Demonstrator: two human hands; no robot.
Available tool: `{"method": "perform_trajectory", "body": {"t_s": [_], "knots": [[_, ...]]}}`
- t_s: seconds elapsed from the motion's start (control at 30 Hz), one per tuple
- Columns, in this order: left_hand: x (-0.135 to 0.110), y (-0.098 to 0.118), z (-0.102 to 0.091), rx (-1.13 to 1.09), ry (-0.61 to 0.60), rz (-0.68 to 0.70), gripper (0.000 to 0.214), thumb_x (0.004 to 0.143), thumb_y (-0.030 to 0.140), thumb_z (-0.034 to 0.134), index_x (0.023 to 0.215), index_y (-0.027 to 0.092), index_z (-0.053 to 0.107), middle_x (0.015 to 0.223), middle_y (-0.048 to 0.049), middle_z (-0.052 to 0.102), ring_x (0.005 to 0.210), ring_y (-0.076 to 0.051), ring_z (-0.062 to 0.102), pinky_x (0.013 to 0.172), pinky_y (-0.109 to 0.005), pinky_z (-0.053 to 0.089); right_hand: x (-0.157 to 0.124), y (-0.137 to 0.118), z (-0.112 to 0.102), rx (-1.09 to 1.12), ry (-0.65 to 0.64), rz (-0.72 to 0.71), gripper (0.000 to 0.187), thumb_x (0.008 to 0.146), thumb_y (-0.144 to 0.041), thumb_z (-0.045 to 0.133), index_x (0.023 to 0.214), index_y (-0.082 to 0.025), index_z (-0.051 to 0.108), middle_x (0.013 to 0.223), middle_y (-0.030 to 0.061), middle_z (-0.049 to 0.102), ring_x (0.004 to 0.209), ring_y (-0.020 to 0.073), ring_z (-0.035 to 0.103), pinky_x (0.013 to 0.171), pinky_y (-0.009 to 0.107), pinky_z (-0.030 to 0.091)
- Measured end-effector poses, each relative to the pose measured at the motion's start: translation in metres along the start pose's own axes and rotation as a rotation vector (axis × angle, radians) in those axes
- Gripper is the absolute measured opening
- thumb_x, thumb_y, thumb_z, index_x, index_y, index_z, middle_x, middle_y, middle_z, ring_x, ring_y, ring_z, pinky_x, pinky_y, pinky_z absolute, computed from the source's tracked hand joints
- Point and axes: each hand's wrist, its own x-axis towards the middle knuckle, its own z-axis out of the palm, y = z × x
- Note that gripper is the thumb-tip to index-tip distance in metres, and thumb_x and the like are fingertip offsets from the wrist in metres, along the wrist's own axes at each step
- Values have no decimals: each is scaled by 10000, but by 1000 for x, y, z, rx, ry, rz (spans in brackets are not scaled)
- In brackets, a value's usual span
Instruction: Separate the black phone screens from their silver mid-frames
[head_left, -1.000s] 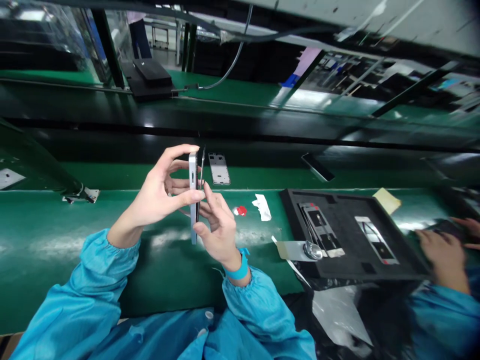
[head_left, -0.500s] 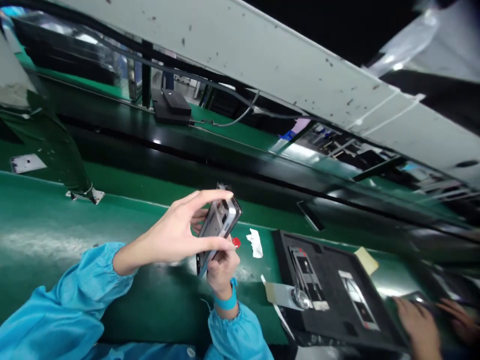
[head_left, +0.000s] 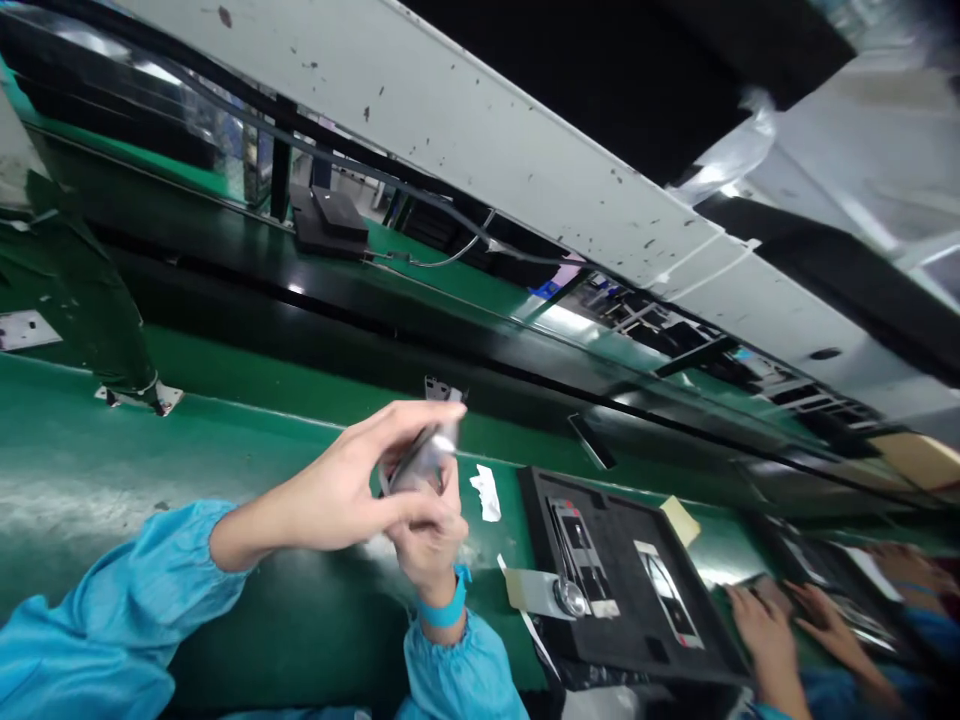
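Head view. Your left hand [head_left: 337, 485] reaches in from the left, its fingers bent in a wide curve around a silvery phone-like device [head_left: 421, 462], with the index finger along the top and the thumb across the near side. Your right hand [head_left: 431, 535] is just below and beside it, its fingers folded in against the lower part of the same device; motion blur and overlap hide the exact contact. The device is tilted, raised above the green table [head_left: 315, 600] and largely covered by your hands. A blue band [head_left: 450, 605] encircles your right wrist.

Behind your fingertips lies a partly hidden pale plate [head_left: 444, 391]. To the right on the table is a torn white scrap [head_left: 487, 493]; beyond it, a dark slab [head_left: 592, 442] lies near the back. Further right, a black foam tray [head_left: 624, 610] carries two groups of flat phone parts, left [head_left: 581, 555] and right [head_left: 667, 595]. A round metallic object [head_left: 570, 597] sits at the tray's left edge, on the end of a pale strip [head_left: 534, 592]. A yellow slip [head_left: 681, 522] touches or adjoins the far edge. At the right, a co-worker's hands [head_left: 761, 625] are at a dark device [head_left: 772, 593].
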Motion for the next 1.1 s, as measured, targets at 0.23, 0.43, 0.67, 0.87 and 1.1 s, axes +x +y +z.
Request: {"method": "perform_trajectory", "body": {"t_s": [0.23,0.43,0.67,0.87,1.1], "knots": [[14,-23,11,-420,312,-182,638,1021,766,537,1186,178,724,1031,-126,818,825,-246,809,763,-379,682,27,-31,3,27,179,124,706,1111,-683,405,1691,-283,443,1482,187,482,1090,250,694,887,448,660],[11,-11,22,-348,161,-289,623,1047,726,525,1054,182,829,1066,-119,825,972,-286,796,915,-436,662,54,-47,-28,519,-8,560,804,993,-899,407,707,-191,656,468,-47,404,389,91,333,382,246,322],[-3,-6,28,-160,124,-186,517,1144,556,430,1136,231,832,1139,-69,829,1022,-225,775,954,-341,605,50,-63,-36,572,70,512,731,970,-841,574,578,-232,475,401,-68,369,351,82,293,384,256,236],[-4,-15,31,105,174,-58,438,1148,487,475,1141,211,815,1147,-83,830,1071,-213,773,991,-316,590,64,-58,-36,549,67,450,685,953,-739,697,570,-207,496,557,-47,390,541,104,346,518,273,316],[27,-18,7,-277,494,-295,509,1100,673,433,1193,226,660,934,-65,823,745,-222,800,725,-366,668,34,-40,-14,606,-172,517,617,1038,-765,539,1004,-188,756,866,34,695,771,176,620,763,316,553]]}}
